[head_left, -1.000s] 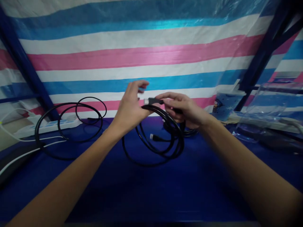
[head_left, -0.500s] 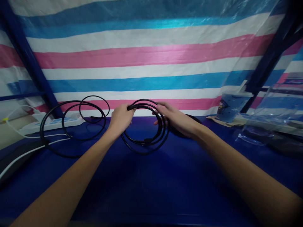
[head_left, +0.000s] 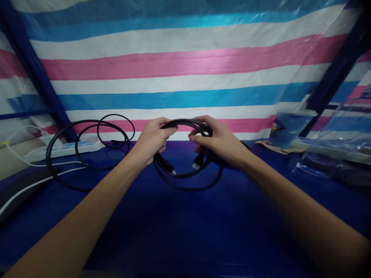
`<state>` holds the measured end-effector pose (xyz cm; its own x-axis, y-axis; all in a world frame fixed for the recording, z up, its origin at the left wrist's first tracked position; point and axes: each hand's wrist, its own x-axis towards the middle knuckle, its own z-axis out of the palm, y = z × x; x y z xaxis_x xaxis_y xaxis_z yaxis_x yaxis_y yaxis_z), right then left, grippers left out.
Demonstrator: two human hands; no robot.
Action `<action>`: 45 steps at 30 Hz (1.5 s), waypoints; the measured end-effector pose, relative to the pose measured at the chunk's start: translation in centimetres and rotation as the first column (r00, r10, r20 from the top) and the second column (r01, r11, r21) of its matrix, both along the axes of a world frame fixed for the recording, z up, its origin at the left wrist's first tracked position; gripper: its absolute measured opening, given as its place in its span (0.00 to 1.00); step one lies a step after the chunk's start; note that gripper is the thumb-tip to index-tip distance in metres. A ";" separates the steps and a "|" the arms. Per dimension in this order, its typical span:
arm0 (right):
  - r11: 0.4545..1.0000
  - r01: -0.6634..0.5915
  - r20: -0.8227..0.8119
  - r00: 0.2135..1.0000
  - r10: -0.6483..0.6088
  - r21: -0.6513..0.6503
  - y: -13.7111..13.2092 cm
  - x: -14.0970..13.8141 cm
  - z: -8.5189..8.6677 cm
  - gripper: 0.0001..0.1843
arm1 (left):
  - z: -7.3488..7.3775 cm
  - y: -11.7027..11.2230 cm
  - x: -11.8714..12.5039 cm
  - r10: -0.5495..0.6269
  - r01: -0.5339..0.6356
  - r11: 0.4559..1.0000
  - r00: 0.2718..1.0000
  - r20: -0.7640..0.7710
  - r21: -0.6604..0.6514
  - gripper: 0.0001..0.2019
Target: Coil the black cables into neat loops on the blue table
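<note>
Loops of loose black cable (head_left: 47,154) stand on the worktop (head_left: 185,231) to the left of the left grip (head_left: 153,139), overlapping a white power strip (head_left: 89,146) in this view. Farther left of that grip, a white cable (head_left: 17,195) runs across a dark flat object (head_left: 29,200). Well to the right of the right grip (head_left: 222,141) are a blue cup (head_left: 290,129) with a straw, a piece of brownish paper (head_left: 271,147) at its base, and some clear plastic (head_left: 321,164). More dark cable (head_left: 247,146) shows just behind the right grip, mostly hidden by it. Beyond the 2 grips hangs a striped sheet (head_left: 174,69).

Between the grips is a coil of black cable (head_left: 186,121). The left grip is clamped on its left side, thumb laid over the top strands, the other fingers curled below. The right grip is closed around its right side, index finger arched over, thumb across the near side. Inside the coil, 2 connectors point downward: the left connector (head_left: 167,166) just below the left grip, the right connector (head_left: 198,160) below the right grip's fingertips. The 2 forearms reach forward and inward from the lower corners.
</note>
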<state>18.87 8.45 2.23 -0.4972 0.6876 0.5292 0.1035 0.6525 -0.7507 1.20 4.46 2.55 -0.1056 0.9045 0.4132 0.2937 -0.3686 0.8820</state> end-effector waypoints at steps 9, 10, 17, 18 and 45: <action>0.980 -0.121 0.009 0.992 0.124 -0.157 1.7 0.6 -1.0 0.11 | -2.0 1.8 -1.1 -0.107 0.112 0.985 0.993 -0.045 0.130 0.12; 0.971 -0.160 0.050 0.984 0.171 -0.179 1.9 0.8 -1.2 0.12 | -2.0 1.8 -1.3 -0.162 0.167 0.984 0.984 -0.077 0.064 0.13; 0.987 -0.112 0.252 0.958 0.137 -0.111 2.8 1.2 -1.9 0.10 | -2.2 1.6 -1.4 -0.309 0.275 0.937 0.940 -0.146 -0.216 0.10; 0.999 -0.030 0.269 0.963 0.033 -0.015 2.6 0.9 -2.0 0.11 | -2.3 1.6 -1.1 -0.268 0.243 0.949 0.957 -0.111 -0.200 0.12; 0.958 -0.168 -0.090 0.984 0.151 -0.230 3.3 2.1 -4.9 0.15 | -4.9 1.4 0.7 -0.256 0.371 0.925 0.770 0.584 -0.083 0.26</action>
